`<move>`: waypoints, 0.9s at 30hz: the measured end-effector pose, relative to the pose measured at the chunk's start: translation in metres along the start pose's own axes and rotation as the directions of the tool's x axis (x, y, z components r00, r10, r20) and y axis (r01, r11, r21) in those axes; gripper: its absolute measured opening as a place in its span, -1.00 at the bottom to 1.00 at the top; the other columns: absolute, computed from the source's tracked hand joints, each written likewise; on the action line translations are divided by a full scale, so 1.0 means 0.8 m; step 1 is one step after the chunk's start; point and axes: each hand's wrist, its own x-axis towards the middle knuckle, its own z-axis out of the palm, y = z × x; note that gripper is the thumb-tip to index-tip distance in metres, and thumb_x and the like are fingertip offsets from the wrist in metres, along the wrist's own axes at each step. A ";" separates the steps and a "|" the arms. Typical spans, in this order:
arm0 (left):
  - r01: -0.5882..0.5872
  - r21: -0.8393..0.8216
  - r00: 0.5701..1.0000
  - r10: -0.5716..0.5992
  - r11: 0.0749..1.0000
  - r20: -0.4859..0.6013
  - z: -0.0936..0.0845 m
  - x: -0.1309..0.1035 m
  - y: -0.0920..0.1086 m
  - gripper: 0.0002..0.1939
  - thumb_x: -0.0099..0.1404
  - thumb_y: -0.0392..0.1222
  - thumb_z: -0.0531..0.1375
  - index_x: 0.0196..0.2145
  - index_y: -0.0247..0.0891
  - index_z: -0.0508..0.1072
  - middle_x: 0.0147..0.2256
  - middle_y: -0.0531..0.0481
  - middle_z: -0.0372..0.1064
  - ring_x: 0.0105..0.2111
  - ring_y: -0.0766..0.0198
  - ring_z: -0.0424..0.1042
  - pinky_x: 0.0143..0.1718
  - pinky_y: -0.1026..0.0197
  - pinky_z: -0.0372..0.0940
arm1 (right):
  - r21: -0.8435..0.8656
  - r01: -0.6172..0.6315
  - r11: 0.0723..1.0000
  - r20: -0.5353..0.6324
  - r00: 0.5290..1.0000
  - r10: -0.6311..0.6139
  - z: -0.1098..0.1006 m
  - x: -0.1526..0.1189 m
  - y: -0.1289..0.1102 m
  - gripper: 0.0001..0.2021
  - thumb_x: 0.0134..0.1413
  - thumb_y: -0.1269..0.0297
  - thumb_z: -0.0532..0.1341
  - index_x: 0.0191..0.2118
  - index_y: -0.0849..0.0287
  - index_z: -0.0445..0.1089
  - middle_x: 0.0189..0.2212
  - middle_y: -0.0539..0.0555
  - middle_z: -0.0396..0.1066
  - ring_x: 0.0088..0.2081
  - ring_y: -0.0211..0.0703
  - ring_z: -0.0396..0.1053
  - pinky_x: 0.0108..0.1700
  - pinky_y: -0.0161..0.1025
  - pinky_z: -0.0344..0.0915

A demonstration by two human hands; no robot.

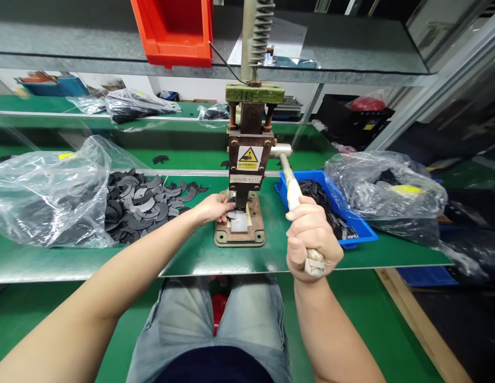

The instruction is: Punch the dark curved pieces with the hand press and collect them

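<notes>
A hand press (250,159) with a yellow warning label stands upright on the green bench. My right hand (313,236) is wrapped round its tape-covered lever (292,186), which slants down toward me. At the press base (257,223), my left hand (215,207) pinches a small dark curved piece (232,215) beside the ram; the fingers partly hide it. Below the ram lies a light metal plate (239,222). Left of the press spreads a pile of dark curved pieces (145,205), spilling from a clear plastic bag (56,197).
Right of the press sits a blue tray (361,229) of dark parts, with another plastic bag (385,186) against it. A red bin (175,53) stands on the shelf (351,48) above. Several bagged parts (139,103) lie on the far bench.
</notes>
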 end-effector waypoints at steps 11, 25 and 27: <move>-0.067 0.070 0.998 0.068 0.995 -0.010 0.010 -0.005 0.001 -0.78 0.31 -0.05 0.37 -0.33 -0.21 0.47 -0.63 0.09 0.39 -0.66 0.29 0.38 -0.57 0.29 0.22 | 0.018 0.022 1.000 -0.010 1.000 -0.022 -0.001 0.002 0.001 -0.75 0.14 0.32 0.29 -0.53 0.10 0.31 -0.55 -0.07 0.37 -0.31 -0.10 0.49 0.14 0.30 0.43; 0.024 0.909 0.921 0.343 0.417 -0.182 -0.182 0.032 -0.062 -0.54 0.36 0.06 0.25 0.09 -0.26 0.53 0.08 -0.30 0.54 0.15 -0.19 0.42 0.16 -0.06 0.28 | 0.018 0.041 0.999 -0.006 0.999 -0.041 -0.001 0.006 0.004 -0.79 0.04 0.39 0.29 -0.55 0.11 0.31 -0.55 -0.08 0.39 -0.32 -0.11 0.48 0.09 0.27 0.44; -0.005 0.920 0.940 0.316 0.391 -0.129 -0.188 0.042 -0.067 -0.53 0.30 0.03 0.30 0.10 -0.23 0.53 0.10 -0.28 0.54 0.17 -0.21 0.40 0.15 -0.06 0.28 | 0.006 0.026 1.000 -0.009 1.000 -0.026 -0.001 0.006 0.004 -0.77 0.07 0.35 0.30 -0.55 0.10 0.31 -0.54 -0.09 0.39 -0.32 -0.11 0.48 0.10 0.27 0.45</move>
